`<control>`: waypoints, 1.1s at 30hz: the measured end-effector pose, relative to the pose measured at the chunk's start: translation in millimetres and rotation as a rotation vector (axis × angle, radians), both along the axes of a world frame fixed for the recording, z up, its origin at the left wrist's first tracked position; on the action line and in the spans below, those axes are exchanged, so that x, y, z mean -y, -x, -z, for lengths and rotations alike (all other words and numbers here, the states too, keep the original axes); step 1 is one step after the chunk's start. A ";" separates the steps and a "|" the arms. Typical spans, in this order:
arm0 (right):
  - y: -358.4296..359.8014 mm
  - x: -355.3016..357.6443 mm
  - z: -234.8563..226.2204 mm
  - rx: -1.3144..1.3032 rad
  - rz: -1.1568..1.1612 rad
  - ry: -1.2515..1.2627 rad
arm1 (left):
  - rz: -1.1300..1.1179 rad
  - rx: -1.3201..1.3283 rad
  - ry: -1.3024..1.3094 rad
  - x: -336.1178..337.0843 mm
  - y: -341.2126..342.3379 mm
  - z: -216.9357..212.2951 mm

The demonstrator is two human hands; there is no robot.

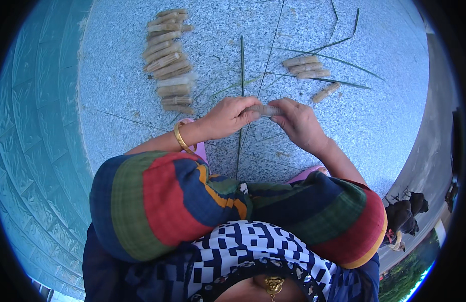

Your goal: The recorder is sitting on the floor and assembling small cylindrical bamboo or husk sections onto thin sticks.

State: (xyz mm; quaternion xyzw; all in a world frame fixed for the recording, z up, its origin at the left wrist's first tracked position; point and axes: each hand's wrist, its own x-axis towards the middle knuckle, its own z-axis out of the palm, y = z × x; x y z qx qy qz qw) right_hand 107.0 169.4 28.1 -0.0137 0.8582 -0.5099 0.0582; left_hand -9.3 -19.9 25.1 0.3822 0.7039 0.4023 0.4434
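In front of my body, both hands grip one pale grey-brown, ribbed roll (265,109) just above the stone floor. The fingers of my left hand (232,117) close on its left end; a gold bangle circles that wrist. At its other end, my right hand (299,123) pinches with thumb and fingers. What the roll is made of I cannot tell. Below and beyond the hands, an upright green grass blade (242,65) lies along the floor. Nearest on the right is a loose tan roll (326,92), apart from the hand.
A column of several tan rolls (165,61) lies at the far left. A small group of similar rolls (302,67) sits at the right, among long grass blades (343,60). Teal sheeting (46,100) borders the left side. Dark birds (406,214) stand at the lower right.
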 end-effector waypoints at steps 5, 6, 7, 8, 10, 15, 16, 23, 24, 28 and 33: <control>-5.2 1.4 -9.3 -0.062 -0.148 -0.205 | 0.098 -0.059 -0.019 3.9 -12.2 7.4; -6.5 1.8 -11.0 -0.057 -0.225 -0.228 | 0.146 -0.108 0.017 4.6 -15.0 3.9; -6.4 1.6 -12.2 -0.058 -0.216 -0.222 | 0.155 -0.108 0.023 3.0 -15.5 0.5; -5.0 1.8 -12.7 -0.053 -0.237 -0.234 | 0.150 -0.149 0.008 0.3 -15.3 -5.9; -8.3 6.2 -11.2 -0.056 -0.259 -0.235 | 0.144 -0.195 0.004 1.0 -18.9 -10.6; -44.7 50.6 21.0 0.069 -0.622 -0.169 | 0.734 -0.166 0.209 17.6 -30.9 -1.7; -48.8 47.8 23.1 0.060 -0.625 -0.172 | 0.704 0.020 0.283 20.2 -30.0 -3.3; -22.9 43.4 19.7 -0.028 -0.120 -0.080 | -0.012 0.200 0.134 53.0 -17.3 18.1; -18.9 40.2 15.0 -0.028 -0.090 -0.072 | -0.024 0.171 0.045 51.1 -17.2 18.9; -13.9 36.7 6.7 0.012 -0.081 -0.097 | -0.022 0.181 0.059 41.4 -14.3 8.4; -15.7 37.5 4.7 -0.049 -0.081 -0.151 | 0.001 0.183 0.079 38.3 -16.3 9.9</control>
